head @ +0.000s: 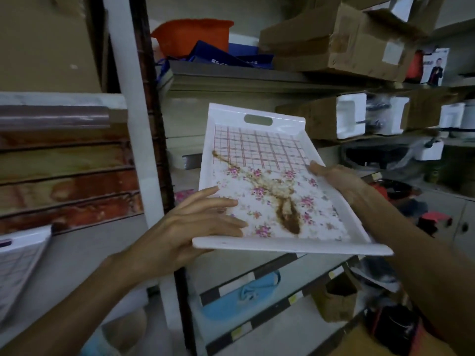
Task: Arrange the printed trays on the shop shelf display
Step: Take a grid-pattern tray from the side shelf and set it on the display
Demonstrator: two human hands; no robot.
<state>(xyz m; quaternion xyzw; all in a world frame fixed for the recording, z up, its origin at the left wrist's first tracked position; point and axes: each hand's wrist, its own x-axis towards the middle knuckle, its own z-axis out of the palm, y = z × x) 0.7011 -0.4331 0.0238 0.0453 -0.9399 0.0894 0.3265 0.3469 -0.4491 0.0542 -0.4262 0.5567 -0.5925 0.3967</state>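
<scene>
A white rectangular tray [259, 160] with a red check and pink flower print is held tilted in front of the shelving, its handle slot at the far end. A brown stain runs across the print. My left hand [190, 222] grips the tray's near left corner, fingers spread over the inside. My right hand [336, 176] holds the right rim, thumb on top. A second white checked tray [20, 263] leans at the lower left edge of the view.
A white upright post [131, 104] and a dark shelf upright [154, 124] stand left of the tray. Cardboard boxes [341, 39], an orange tub [192, 34] and blue bags fill the upper shelf. Boxed white goods [352, 116] sit at right. Lower shelves hold blue items [241, 296].
</scene>
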